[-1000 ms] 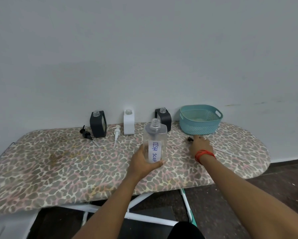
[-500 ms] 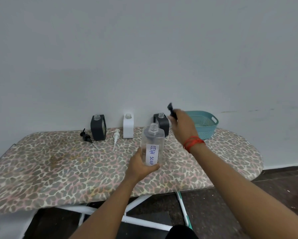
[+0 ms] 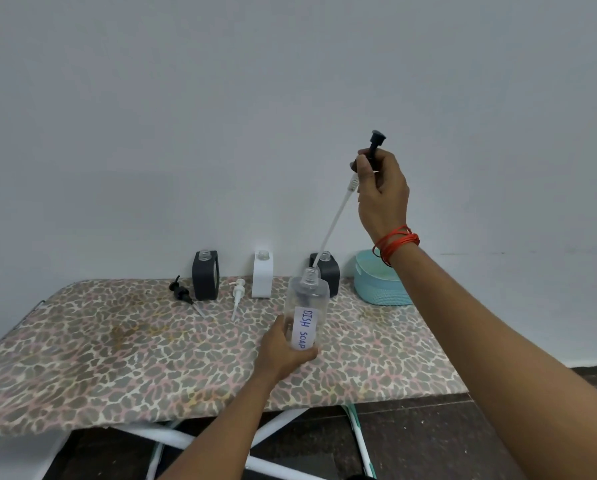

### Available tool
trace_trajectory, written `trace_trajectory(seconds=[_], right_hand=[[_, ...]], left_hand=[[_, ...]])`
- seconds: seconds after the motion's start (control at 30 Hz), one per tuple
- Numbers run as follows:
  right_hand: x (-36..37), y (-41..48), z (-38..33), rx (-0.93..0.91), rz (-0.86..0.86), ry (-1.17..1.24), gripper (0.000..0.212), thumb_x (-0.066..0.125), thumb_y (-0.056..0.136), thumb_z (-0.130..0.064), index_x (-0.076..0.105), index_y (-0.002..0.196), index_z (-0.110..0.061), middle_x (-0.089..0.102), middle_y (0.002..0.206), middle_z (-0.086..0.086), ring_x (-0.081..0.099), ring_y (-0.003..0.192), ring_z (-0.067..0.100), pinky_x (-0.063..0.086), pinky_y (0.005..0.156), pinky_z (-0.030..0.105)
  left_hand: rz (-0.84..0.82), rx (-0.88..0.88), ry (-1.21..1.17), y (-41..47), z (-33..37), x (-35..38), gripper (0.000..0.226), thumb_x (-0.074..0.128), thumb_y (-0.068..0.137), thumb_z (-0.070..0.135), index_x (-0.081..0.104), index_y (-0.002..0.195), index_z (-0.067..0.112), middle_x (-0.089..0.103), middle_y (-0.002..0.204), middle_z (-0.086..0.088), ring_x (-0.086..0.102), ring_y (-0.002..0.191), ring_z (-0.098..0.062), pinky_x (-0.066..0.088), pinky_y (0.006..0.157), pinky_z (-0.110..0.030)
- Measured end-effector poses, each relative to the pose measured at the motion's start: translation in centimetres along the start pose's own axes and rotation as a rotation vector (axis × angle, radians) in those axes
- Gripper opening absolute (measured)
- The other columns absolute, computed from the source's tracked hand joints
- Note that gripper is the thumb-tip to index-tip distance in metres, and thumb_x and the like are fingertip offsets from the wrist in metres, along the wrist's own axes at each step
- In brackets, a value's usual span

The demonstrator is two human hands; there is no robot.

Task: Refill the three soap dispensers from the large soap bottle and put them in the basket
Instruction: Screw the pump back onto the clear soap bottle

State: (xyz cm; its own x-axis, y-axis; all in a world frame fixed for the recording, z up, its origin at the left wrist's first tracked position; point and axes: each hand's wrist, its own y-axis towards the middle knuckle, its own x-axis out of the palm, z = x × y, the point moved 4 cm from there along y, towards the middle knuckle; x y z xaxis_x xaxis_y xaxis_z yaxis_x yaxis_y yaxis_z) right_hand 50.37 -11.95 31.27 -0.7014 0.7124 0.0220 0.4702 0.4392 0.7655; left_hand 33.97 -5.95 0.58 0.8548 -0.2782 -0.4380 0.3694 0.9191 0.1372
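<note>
My left hand (image 3: 283,348) grips the large clear soap bottle (image 3: 305,306), labelled DISH SOAP, upright on the board with its neck uncapped. My right hand (image 3: 382,194) holds a black pump head (image 3: 376,142) high above it. The pump's long white tube (image 3: 333,223) slants down, and its tip hangs just above the bottle's neck. Along the wall stand three uncapped dispensers: a dark one (image 3: 205,275), a white one (image 3: 263,274) and a dark one (image 3: 326,271) behind the bottle. The teal basket (image 3: 380,289) sits at the right, partly behind my right arm.
A black pump (image 3: 183,294) and a white pump (image 3: 237,296) lie loose on the leopard-print ironing board (image 3: 117,358). A plain wall rises close behind the dispensers. The board's white legs and dark floor show below its front edge.
My right hand picked the black pump up from the board near the basket and raised it high, bringing the tube's tip above the big bottle. My left hand stayed on the bottle.
</note>
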Motion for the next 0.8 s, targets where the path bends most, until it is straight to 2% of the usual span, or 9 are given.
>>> trace_trajectory(seconds=[0.1,0.13,0.27,0.43,0.53,0.63,0.73,0.8], right_hand=[[0.8,-0.5,-0.1,0.003,-0.038,-0.016,0.015,0.055,0.1,-0.023,0.061,0.11,-0.014,0.069,0.097,-0.003,0.067,0.09,0.008,0.052,0.08,0.023],[1.1,-0.8,0.0,0.003,-0.054,-0.025,0.015,0.055,0.1,-0.023,0.061,0.11,-0.014,0.069,0.097,-0.003,0.067,0.09,0.008,0.052,0.079,0.022],[2.3,-3.0,1.7,0.051,-0.181,-0.076,0.015,0.059,0.098,-0.023,0.063,0.11,-0.015,0.07,0.1,-0.004,0.066,0.087,0.009,0.049,0.077,0.017],[2.6,-7.7,6.2,0.167,-0.388,-0.247,0.02,0.07,0.09,-0.034,0.068,0.106,-0.022,0.071,0.099,-0.013,0.066,0.087,0.015,0.051,0.075,0.022],[2.4,-10.7,8.6,0.258,-0.479,-0.286,0.024,0.075,0.086,-0.031,0.068,0.105,-0.018,0.071,0.096,-0.007,0.066,0.084,0.015,0.053,0.075,0.021],[1.9,-12.0,9.3,0.284,-0.486,-0.3,0.025,0.075,0.086,-0.031,0.068,0.105,-0.016,0.07,0.092,-0.005,0.063,0.079,0.009,0.051,0.073,0.021],[1.8,-10.6,7.9,0.259,-0.464,-0.278,0.021,0.076,0.086,-0.032,0.069,0.1,-0.019,0.07,0.087,-0.005,0.058,0.069,0.006,0.045,0.063,0.015],[1.9,-8.9,6.1,0.23,-0.478,-0.288,0.022,0.076,0.085,-0.035,0.07,0.101,-0.021,0.071,0.089,-0.01,0.055,0.062,-0.003,0.041,0.061,0.009]], left_hand=[[-0.014,-0.01,-0.002,-0.1,0.1,-0.1,0.075,0.096,0.061,0.038,0.049,0.119,0.029,0.063,0.111,0.012,0.065,0.097,-0.007,0.051,0.073,-0.014],[-0.017,-0.01,-0.001,-0.1,0.1,-0.1,0.076,0.096,0.062,0.037,0.05,0.121,0.027,0.062,0.111,0.011,0.064,0.098,-0.007,0.05,0.073,-0.013],[-0.012,-0.006,-0.012,0.2,-0.1,0.0,0.08,0.096,0.061,0.038,0.051,0.126,0.023,0.061,0.115,0.011,0.064,0.108,-0.012,0.054,0.085,-0.025],[-0.02,-0.031,-0.031,0.3,-0.4,0.1,0.084,0.097,0.06,0.04,0.053,0.129,0.019,0.065,0.123,0.005,0.064,0.109,-0.012,0.054,0.089,-0.028],[-0.03,-0.045,-0.047,0.4,-0.2,0.1,0.084,0.096,0.062,0.039,0.053,0.131,0.018,0.063,0.122,0.007,0.062,0.11,-0.01,0.052,0.089,-0.026],[-0.05,-0.05,-0.067,0.4,0.4,0.0,0.088,0.098,0.061,0.037,0.052,0.133,0.017,0.063,0.127,0.005,0.062,0.112,-0.013,0.052,0.087,-0.024],[-0.048,-0.02,-0.082,0.6,2.1,-1.0,0.086,0.099,0.057,0.039,0.052,0.126,0.02,0.063,0.121,0.008,0.063,0.112,-0.012,0.051,0.082,-0.012],[-0.067,0.023,-0.089,1.0,3.9,-2.1,0.097,0.099,0.052,0.047,0.05,0.132,0.023,0.064,0.123,0.01,0.062,0.114,-0.011,0.054,0.089,-0.02]])
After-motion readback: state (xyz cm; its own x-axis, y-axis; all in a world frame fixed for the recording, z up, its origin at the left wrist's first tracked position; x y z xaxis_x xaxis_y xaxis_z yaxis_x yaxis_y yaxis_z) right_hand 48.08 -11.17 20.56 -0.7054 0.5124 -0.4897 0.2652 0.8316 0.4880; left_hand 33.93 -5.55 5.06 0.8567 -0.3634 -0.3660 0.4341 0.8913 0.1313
